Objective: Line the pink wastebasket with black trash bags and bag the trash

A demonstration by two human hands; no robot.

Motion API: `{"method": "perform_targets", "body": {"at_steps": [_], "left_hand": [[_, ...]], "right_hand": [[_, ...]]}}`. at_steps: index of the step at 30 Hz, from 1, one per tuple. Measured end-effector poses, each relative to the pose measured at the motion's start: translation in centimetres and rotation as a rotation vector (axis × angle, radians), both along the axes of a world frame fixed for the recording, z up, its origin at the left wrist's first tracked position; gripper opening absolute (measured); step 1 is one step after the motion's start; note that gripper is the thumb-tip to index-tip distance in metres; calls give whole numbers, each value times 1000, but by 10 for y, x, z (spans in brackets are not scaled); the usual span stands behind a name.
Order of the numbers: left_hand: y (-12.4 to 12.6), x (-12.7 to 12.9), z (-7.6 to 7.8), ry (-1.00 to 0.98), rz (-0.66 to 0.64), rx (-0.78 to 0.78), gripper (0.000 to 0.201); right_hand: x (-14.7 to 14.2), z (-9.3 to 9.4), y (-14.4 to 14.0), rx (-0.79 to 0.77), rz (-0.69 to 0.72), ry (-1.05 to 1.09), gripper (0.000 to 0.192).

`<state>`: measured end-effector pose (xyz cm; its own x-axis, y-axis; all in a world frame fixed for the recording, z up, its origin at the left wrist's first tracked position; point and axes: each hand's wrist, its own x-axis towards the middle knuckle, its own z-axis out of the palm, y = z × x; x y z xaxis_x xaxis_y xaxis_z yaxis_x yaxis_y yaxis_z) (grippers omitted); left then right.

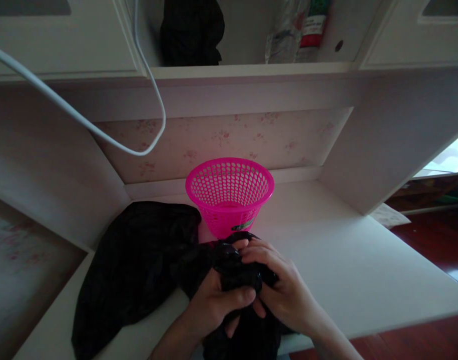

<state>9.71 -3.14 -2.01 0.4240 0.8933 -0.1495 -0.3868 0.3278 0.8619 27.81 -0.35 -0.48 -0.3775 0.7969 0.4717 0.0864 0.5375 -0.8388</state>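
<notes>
A bunch of thin, shiny black material [238, 275] is gathered between both of my hands, just in front of the pink basket. Whether it is a plastic bag or cloth, I cannot make out. My left hand [217, 302] grips it from below and left, thumb across the front. My right hand [276, 280] curls its fingers over the bunch from the right. Part of the black stuff hangs below my hands, and a wide black piece [138, 265] spreads over the white surface to the left, seeming to join the bunch. The pink mesh basket [209, 212] stands upright behind my hands.
The white desktop [337, 255] extends right, with side panels at both ends. Overhead, an open shelf [251, 71] holds a black bundle [191, 32] and a clear package beside a red-and-green container [313, 30]. A white cable [82, 117] loops down at upper left.
</notes>
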Motion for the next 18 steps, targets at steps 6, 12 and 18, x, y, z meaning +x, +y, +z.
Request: {"method": "perform_targets", "body": {"at_steps": [6, 12, 18], "left_hand": [[1, 0, -5, 62, 190, 39, 52], [-6, -8, -11, 26, -2, 159, 44], [-7, -24, -14, 132, -341, 547, 25]], "right_hand": [[25, 0, -12, 141, -40, -155, 61], [13, 6, -7, 301, -30, -128, 11], [13, 1, -11, 105, -139, 137, 10]]}}
